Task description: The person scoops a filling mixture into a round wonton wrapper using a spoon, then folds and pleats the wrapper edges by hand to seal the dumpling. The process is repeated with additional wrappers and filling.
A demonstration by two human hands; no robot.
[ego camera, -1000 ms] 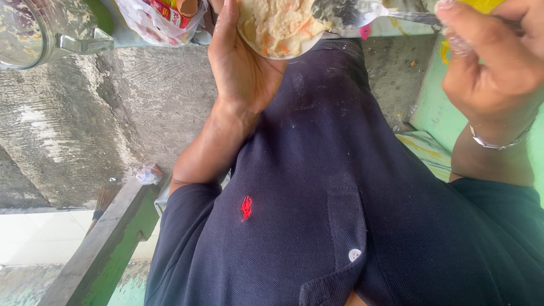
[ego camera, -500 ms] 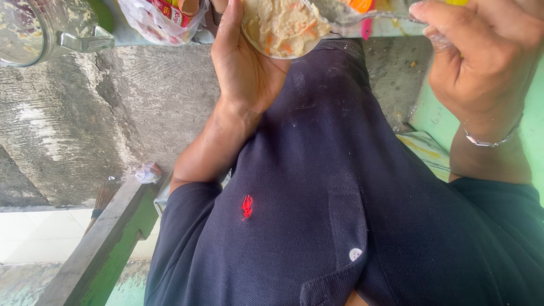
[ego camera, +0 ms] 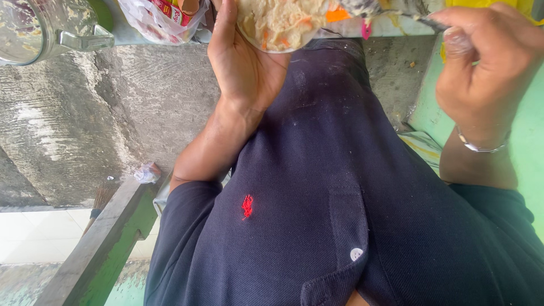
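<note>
My left hand [ego camera: 243, 62] is at the top centre, palm up, holding a round pale wrapper heaped with a shredded whitish filling with orange bits [ego camera: 280, 22]. My right hand [ego camera: 487, 62], with a thin metal bracelet at the wrist, is closed on the handle of a metal utensil [ego camera: 391, 8]. The utensil's head reaches left over the edge of the filling. Both arms come out of my dark navy polo shirt [ego camera: 317, 187], which fills the lower middle of the view.
A clear glass jug [ego camera: 34, 28] smeared with mixture stands at the top left, beside a plastic bag of packets [ego camera: 161, 20]. Rough concrete [ego camera: 85, 113] lies on the left, a green wooden plank [ego camera: 96, 243] at the lower left, a green surface [ego camera: 530, 136] on the right.
My right hand has stayed at the top right while the utensil's head has come to the filling's right edge. My left hand still holds the filled wrapper in the same place.
</note>
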